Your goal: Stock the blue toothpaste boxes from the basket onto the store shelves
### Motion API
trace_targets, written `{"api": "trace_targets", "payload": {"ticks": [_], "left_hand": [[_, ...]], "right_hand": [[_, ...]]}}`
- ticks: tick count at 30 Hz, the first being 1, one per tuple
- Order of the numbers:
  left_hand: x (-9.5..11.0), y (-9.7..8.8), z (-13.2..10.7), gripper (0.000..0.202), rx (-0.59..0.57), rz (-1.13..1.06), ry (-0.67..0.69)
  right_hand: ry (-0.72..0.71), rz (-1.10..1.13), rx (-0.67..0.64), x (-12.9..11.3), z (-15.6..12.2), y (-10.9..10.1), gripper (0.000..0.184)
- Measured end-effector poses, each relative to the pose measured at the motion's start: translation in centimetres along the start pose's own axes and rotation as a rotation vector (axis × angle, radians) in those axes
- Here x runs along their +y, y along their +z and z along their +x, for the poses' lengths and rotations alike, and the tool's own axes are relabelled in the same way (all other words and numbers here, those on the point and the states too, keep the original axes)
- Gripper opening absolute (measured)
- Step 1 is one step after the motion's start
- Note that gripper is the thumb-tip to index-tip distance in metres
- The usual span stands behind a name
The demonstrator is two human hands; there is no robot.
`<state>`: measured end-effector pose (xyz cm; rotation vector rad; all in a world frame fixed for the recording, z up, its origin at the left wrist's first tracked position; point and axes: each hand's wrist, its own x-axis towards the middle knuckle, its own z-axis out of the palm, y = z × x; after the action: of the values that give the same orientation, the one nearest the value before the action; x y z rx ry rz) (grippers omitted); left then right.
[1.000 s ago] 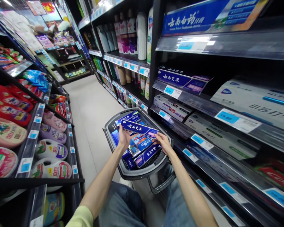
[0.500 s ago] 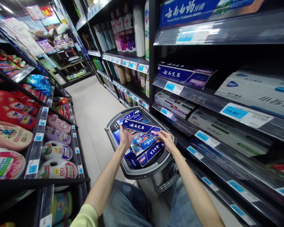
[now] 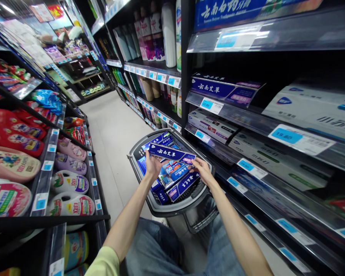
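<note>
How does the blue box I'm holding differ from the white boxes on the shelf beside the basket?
The blue box is dark blue with white characters; the white boxes are pale with red marks. The blue box hangs between left hand and right hand over the basket; the white boxes lie on a shelf. Both are long, narrow cartons.

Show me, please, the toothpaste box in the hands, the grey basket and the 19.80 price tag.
toothpaste box (image 3: pixel 171 154): head view, middle of its blue face.
grey basket (image 3: pixel 168 211): head view, near rim.
19.80 price tag (image 3: pixel 286 136): head view, blue patch.
</note>
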<state>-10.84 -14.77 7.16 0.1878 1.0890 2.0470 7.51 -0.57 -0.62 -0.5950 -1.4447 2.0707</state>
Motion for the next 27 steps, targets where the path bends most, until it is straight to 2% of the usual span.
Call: {"api": "trace_targets", "payload": {"ticks": [9,16,19,22,25,27], "left_hand": [[-0.1,0.1,0.0,0.064,-0.013,0.012,0.012],[-0.3,0.4,0.3,0.042,0.025,0.027,0.02],[-0.5,0.6,0.4,0.036,0.009,0.096,0.018],[-0.9,0.9,0.2,0.038,0.041,0.24,0.141],[-1.5,1.8,-0.8,0.039,0.096,0.432,0.357],[-2.0,2.4,-1.7,0.037,0.003,0.525,0.402]], "right_hand": [[0.021,-0.007,0.042,-0.1,0.0,0.1,0.042],[0.014,-0.004,0.038,-0.3,0.0,0.1,0.042],[0.008,-0.006,0.024,-0.1,0.0,0.1,0.041],[0.01,0.006,0.037,0.4,0.3,0.2,0.043],[0.021,0.037,0.172,0.8,0.9,0.5,0.057],[0.05,0.08,0.205,0.7,1.0,0.5,0.055]]}}
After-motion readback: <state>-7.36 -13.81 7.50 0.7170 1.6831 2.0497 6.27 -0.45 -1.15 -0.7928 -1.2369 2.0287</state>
